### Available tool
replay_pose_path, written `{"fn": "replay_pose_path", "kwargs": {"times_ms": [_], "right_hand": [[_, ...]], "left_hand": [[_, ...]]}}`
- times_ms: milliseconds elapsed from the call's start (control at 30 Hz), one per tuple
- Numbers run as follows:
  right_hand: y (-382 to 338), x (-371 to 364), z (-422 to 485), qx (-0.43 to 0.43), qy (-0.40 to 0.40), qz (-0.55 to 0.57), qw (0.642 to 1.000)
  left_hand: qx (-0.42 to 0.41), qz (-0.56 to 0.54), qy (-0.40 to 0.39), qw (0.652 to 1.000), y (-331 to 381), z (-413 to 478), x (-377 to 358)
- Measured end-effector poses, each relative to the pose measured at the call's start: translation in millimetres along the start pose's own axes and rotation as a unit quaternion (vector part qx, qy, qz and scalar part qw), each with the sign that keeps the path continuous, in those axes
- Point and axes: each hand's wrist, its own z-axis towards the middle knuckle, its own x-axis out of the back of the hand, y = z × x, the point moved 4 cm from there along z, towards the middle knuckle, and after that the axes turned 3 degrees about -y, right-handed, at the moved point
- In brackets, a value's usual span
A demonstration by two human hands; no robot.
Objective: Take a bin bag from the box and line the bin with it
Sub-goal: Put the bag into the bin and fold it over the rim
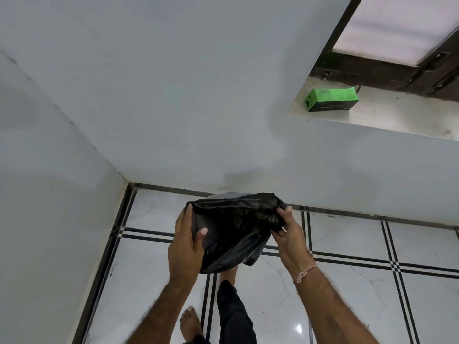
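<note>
Two hands: left (185,240), right (288,232) both gripping one black bin bag (233,234) | one green box (331,99) on sill

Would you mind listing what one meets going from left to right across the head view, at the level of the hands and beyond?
Left hand → black bin bag, gripped at its rim by both hands → right hand → green box, further right and higher up on the window ledge.
</note>
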Motion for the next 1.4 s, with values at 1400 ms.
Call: {"fn": "replay_pose_path", "kwargs": {"times_ms": [1400], "right_hand": [[221,64,324,0.005,-0.076,-0.049,0.996]], "left_hand": [[-0.086,0.268,-0.179,0.943,-279,150,-300]]}}
